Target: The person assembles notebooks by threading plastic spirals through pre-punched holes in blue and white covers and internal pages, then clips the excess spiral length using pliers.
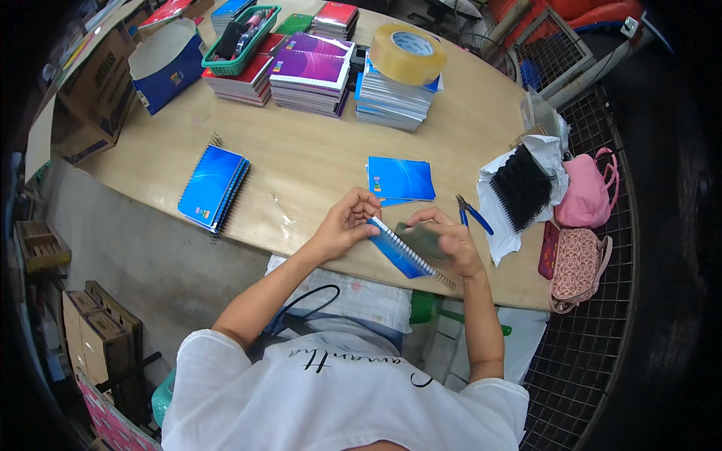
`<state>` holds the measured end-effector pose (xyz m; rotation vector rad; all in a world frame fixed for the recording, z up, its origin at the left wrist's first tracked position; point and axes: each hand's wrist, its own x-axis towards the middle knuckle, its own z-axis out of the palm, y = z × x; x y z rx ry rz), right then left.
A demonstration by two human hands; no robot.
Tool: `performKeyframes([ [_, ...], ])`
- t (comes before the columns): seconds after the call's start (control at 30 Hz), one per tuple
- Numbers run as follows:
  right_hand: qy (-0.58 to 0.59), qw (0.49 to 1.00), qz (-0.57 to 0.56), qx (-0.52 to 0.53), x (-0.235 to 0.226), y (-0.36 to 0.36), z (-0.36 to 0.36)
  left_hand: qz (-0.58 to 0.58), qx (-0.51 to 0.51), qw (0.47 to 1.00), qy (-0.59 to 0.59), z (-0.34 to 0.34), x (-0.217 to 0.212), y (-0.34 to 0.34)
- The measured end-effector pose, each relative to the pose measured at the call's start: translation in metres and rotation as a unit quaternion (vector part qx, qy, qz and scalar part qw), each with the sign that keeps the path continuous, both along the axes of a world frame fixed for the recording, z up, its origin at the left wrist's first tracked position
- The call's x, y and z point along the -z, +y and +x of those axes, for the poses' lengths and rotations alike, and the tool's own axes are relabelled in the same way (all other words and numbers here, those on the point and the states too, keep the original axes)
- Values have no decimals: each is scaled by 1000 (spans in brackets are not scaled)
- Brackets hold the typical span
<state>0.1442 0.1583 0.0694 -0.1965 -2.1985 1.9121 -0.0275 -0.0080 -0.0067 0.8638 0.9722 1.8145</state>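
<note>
Over the table's near edge, my left hand (350, 227) pinches the upper end of a small blue spiral notebook (398, 252), held tilted. A metal coil runs along the notebook's edge, and its loose end (445, 281) sticks out at the lower right. My right hand (460, 244), slightly blurred, has its fingers curled round a dark grey-green flap on the notebook's other side. Just beyond both hands lie a few blue notebook covers (401, 179). Blue-handled pliers (475, 214) rest to the right of my right hand.
A stack of blue coil-bound notebooks (214, 188) sits at the left. Farther back are purple notebooks (308, 71), a blue pile (395, 101) under a tape roll (408, 54), and a green basket (239, 41). Black coils (520, 188) on white paper and a pink bag (585, 192) lie right.
</note>
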Motion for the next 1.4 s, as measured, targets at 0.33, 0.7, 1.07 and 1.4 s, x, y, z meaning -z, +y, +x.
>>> performKeyframes([
  [0.33, -44, 944, 302, 129, -1, 14, -17, -41, 18, 998, -52, 1, -9, -1],
  [0.7, -44, 984, 170, 11, 4, 23, -29, -26, 20, 997, -73, 4, -6, 4],
  [1.07, -192, 752, 544, 319, 72, 59, 46, -41, -11, 997, -66, 2, -36, -8],
  [1.4, 15, 840, 522, 147, -45, 6, 24, -49, 31, 998, -29, 9, -55, -11],
])
